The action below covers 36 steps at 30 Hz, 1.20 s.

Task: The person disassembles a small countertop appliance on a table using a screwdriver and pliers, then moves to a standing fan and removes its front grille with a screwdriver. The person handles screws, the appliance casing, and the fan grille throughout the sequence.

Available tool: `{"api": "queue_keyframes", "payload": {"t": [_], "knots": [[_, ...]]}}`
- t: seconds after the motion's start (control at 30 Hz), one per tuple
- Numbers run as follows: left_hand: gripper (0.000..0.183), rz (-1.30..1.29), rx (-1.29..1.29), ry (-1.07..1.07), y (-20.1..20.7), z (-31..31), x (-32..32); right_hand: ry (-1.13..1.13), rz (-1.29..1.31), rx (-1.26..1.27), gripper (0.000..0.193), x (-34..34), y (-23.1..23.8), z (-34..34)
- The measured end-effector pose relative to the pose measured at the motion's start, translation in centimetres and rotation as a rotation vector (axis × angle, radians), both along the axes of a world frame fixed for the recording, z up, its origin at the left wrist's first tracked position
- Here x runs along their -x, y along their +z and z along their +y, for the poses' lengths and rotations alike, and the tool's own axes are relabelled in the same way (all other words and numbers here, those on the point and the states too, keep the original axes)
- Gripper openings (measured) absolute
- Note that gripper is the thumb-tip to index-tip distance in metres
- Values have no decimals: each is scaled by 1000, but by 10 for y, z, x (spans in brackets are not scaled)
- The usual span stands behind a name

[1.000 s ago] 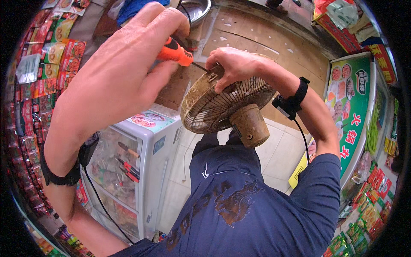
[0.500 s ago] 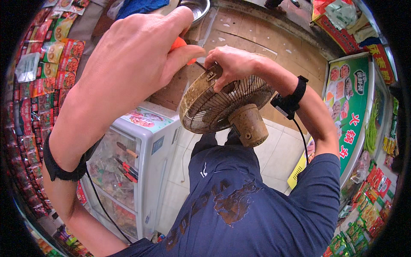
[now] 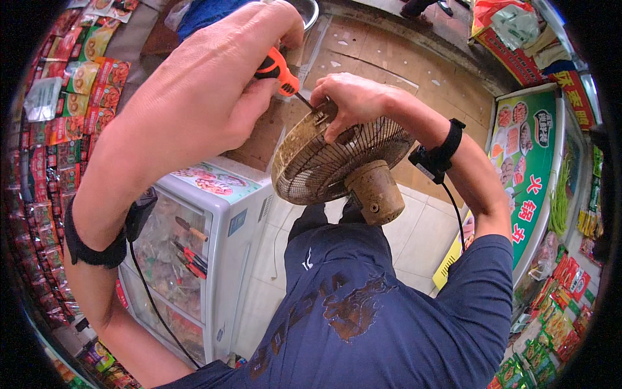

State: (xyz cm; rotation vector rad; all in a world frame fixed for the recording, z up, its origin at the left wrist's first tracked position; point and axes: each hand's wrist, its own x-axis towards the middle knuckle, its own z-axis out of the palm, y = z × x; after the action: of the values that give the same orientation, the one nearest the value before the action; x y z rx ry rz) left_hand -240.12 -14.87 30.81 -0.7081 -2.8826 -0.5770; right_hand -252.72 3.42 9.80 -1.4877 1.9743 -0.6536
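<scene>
A dirty, brown-stained fan head (image 3: 317, 172) with a wire grille hangs tilted over my legs, its motor housing (image 3: 377, 198) toward me. My right hand (image 3: 353, 97) grips the upper edge of the grille, thumb on the near side. In my left hand (image 3: 194, 97) is a screwdriver (image 3: 286, 76) with an orange and black handle. Its thin shaft slants down to the rim of the grille, close to my right fingertips. My left fingers curl over the handle's end, partly hidden behind the hand. Whether the tip sits in a screw cannot be made out.
A white cooler (image 3: 240, 220) with a clear front stands at left; red-handled pliers (image 3: 190, 259) and a knife (image 3: 192, 229) are on its front. Packets (image 3: 97, 104) hang farther left. A green-sided freezer (image 3: 528, 149) stands right. A metal bowl (image 3: 310, 14) and blue cloth (image 3: 210, 14) lie beyond.
My left hand has turned and shifted slightly on the screwdriver, its thumb lower, so more of the orange and black handle shows. The fan head and right hand stay nearly still.
</scene>
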Motion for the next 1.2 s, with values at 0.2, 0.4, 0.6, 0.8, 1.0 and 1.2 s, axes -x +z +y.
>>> {"api": "queue_keyframes", "payload": {"t": [0.2,0.4,0.6,0.8,1.0,1.2], "knots": [[30,-99,255,21,2,-6,6,-1,5,-12,66,0,-1,-1],[28,12,94,-66,-9,-11,5,-10,-3,-27,65,0,-1,-1],[27,-51,185,131,-10,-15,-2,-29,-43,-63,70,1,2,-1],[29,-5,5,37,-14,-18,2,-100,-91,27,91,-2,4,5],[34,-108,288,139,7,-1,6,-157,-124,-26,96,0,3,5],[28,-252,213,25,24,5,14,-166,-105,32,88,-5,2,5]]}}
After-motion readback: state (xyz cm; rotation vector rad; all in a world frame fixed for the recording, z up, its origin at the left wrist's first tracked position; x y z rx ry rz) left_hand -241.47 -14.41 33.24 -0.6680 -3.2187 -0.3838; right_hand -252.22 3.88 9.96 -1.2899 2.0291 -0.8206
